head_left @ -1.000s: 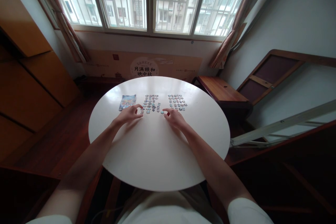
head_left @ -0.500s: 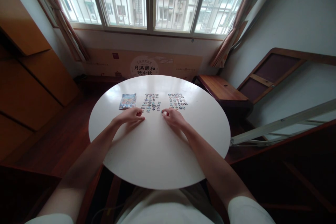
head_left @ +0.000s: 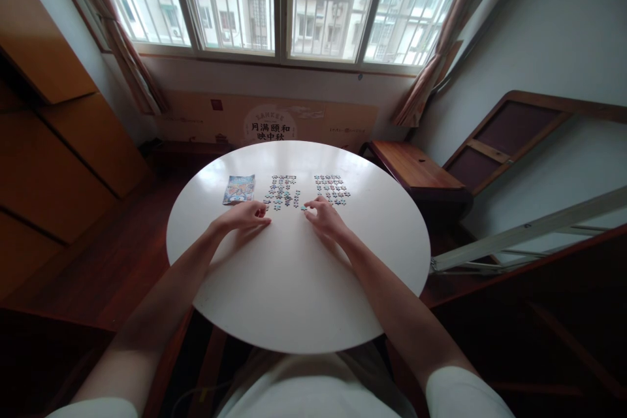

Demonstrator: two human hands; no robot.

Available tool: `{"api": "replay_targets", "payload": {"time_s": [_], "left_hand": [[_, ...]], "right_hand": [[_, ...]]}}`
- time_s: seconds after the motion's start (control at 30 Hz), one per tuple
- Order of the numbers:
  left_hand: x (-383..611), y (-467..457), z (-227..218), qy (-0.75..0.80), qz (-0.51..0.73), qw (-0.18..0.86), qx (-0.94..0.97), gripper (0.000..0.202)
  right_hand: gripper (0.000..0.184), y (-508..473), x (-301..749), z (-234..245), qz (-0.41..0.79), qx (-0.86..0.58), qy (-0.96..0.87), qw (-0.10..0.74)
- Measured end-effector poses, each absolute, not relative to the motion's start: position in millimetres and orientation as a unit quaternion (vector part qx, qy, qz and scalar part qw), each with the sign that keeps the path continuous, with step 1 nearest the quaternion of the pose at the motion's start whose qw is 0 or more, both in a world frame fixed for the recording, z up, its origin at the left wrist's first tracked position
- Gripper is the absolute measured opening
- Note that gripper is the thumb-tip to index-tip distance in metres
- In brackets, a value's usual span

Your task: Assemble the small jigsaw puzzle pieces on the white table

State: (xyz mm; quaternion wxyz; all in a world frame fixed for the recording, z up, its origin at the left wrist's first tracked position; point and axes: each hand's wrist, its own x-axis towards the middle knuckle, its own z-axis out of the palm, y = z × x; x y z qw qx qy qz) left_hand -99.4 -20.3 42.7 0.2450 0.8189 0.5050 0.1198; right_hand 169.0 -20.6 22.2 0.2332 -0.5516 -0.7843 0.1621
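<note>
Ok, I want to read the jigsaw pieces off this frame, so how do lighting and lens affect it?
Head view: daylight from the barred window leaves pale glare on the far side of the round white table. Head view: the wide lens splays the window's uprights outward. Head view: the small scattered jigsaw pieces are too tiny to read, and the picture's lower corners are dark.

The long tan cardboard panel [head_left: 267, 121] under the window, at 12 o'clock, reads "月满颐和 映中秋" in a round emblem.
</note>
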Motion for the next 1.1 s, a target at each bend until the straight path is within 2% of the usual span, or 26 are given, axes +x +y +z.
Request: {"api": "replay_targets", "payload": {"time_s": [0.37, 0.87, 1.1], "left_hand": [[-100.5, -19.1, 40.5, 0.505, 0.103, 0.231, 0.825, 0.037], [-99.7, -21.5, 43.8, 0.517, 0.096, 0.222, 0.821, 0.038], [-98.7, -22.9, 46.2, 0.516, 0.095, 0.223, 0.822, 0.037]], "right_hand": [[0.027, -22.3, 168.7, 22.1, 0.18, -0.504, -0.816, 0.218], [0.032, -24.9, 167.7, 26.0, 0.175, -0.498, -0.829, 0.186], [0.035, -23.5, 170.1, 25.0, 0.199, -0.494, -0.819, 0.213]]}}
